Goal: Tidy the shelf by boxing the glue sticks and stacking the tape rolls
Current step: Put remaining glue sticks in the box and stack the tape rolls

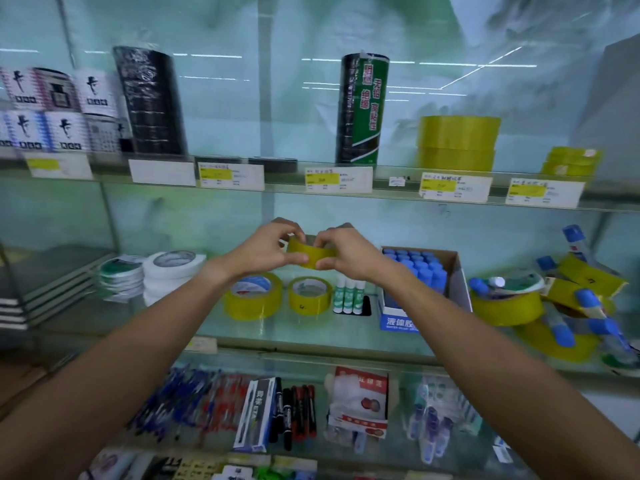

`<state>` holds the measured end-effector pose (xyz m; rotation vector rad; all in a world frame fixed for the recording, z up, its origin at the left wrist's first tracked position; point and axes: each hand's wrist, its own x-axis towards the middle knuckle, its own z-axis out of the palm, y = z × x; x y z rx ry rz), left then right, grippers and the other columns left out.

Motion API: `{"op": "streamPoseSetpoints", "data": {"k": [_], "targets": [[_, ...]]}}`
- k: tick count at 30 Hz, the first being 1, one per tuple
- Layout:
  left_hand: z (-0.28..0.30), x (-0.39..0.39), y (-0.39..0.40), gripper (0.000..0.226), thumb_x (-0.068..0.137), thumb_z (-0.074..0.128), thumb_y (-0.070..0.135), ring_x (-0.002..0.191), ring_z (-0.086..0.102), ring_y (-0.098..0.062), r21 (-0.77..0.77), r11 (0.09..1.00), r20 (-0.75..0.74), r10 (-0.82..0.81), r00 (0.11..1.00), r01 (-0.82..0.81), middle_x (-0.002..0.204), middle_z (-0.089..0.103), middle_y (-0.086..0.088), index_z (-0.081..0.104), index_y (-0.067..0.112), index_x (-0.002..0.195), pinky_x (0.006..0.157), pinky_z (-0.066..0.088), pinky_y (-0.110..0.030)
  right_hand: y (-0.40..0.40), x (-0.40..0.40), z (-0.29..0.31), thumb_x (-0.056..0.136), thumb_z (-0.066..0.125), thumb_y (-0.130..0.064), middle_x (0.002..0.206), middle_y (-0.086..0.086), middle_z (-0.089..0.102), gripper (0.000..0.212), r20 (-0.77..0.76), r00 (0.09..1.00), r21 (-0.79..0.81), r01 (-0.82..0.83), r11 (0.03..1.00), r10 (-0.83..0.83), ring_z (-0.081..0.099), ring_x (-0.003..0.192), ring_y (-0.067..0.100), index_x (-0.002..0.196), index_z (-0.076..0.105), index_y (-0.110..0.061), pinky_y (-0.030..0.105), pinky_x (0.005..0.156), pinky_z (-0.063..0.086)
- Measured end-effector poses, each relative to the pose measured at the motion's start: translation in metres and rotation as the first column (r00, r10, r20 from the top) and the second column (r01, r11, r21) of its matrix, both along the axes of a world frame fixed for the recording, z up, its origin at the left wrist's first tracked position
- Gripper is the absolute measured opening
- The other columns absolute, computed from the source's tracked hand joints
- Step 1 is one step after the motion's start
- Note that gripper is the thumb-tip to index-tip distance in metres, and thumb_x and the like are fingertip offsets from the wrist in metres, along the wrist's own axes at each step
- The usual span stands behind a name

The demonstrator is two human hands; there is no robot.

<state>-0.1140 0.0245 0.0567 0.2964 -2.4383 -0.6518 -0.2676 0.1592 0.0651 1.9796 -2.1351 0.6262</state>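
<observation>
Your left hand and right hand pinch one yellow tape roll between fingers and thumbs, holding it in the air above the glass shelf. Just right of your grip and lower, the cardboard box stands packed with blue-capped glue sticks, upright in rows. Between the box and the space under your grip, three white glue sticks stand loose. Directly below the held roll, two yellow tape rolls lie flat side by side on the shelf. Left of your grip sit stacked white tape rolls. Far to the right, more yellow rolls and loose blue-capped sticks lie in a jumbled pile. Your right forearm crosses in front of the box's near corner.
</observation>
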Motion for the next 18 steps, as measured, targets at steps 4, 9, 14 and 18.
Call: {"op": "streamPoseSetpoints", "data": {"k": [4, 9, 14, 18], "targets": [[-0.020, -0.004, -0.019, 0.027, 0.068, 0.084, 0.028, 0.092, 0.054, -0.016, -0.149, 0.987, 0.133, 0.085, 0.988, -0.064, 0.091, 0.060, -0.001, 0.063, 0.025, 0.085, 0.082, 0.047, -0.035, -0.021, 0.007, -0.020, 0.080, 0.072, -0.029, 0.103, 0.000, 0.067, 0.031, -0.125, 0.991, 0.020, 0.048, 0.999, -0.045, 0.050, 0.107, 0.024, 0.108, 0.061, -0.021, 0.033, 0.083, 0.038], [-0.045, -0.012, -0.030, 0.027, 0.070, 0.083, 0.024, 0.091, 0.051, -0.018, -0.162, 0.984, 0.213, 0.114, 0.970, -0.080, 0.092, 0.056, -0.002, 0.064, 0.019, 0.089, 0.072, 0.035, -0.028, -0.035, 0.010, -0.036, 0.083, 0.069, -0.023, 0.110, 0.006, 0.066, 0.035, -0.210, 0.974, 0.170, 0.115, 0.979, -0.078, 0.056, 0.107, 0.027, 0.116, 0.058, -0.019, 0.035, 0.089, 0.041], [-0.065, -0.022, -0.036, 0.029, 0.069, 0.084, 0.023, 0.088, 0.056, -0.020, -0.172, 0.982, 0.240, 0.118, 0.963, -0.077, 0.092, 0.060, -0.002, 0.067, 0.015, 0.092, 0.069, 0.033, -0.025, -0.039, 0.007, -0.045, 0.084, 0.066, -0.018, 0.112, 0.009, 0.066, 0.032, -0.272, 0.960, 0.249, 0.142, 0.958, -0.072, 0.058, 0.106, 0.030, 0.116, 0.059, -0.018, 0.032, 0.085, 0.039], [-0.069, -0.025, -0.037, 0.031, 0.070, 0.084, 0.024, 0.093, 0.056, -0.021, -0.157, 0.985, 0.268, 0.114, 0.957, -0.073, 0.099, 0.062, -0.007, 0.068, 0.017, 0.094, 0.079, 0.043, -0.031, -0.042, 0.005, -0.051, 0.085, 0.066, -0.019, 0.114, 0.009, 0.065, 0.035, -0.309, 0.949, 0.281, 0.154, 0.947, -0.063, 0.058, 0.106, 0.030, 0.119, 0.057, -0.018, 0.033, 0.084, 0.039]]}}
